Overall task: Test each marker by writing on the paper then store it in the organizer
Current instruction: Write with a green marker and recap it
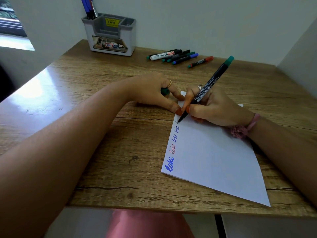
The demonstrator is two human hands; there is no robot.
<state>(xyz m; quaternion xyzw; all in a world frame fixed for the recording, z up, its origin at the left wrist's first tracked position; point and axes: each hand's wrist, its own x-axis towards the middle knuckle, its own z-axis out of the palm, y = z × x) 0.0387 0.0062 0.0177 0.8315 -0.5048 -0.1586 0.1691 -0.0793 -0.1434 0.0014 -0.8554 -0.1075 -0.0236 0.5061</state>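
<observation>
Wooden desk [103, 134], right hand [214, 109] fingers pinching green marker [209, 83] tip-down on paper [214, 160], left hand [154, 90] curled around its cap [165, 91]

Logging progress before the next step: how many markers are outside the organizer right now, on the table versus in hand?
Loose markers on the table: 6, as far as the pile shows
Green marker in the right hand: 1
Total outside the organizer: 7

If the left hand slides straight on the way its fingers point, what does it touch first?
Its fingers point right, so the left hand would probably first meet the right hand gripping the green marker on the paper; the gap looks tiny, depth unclear.
</observation>
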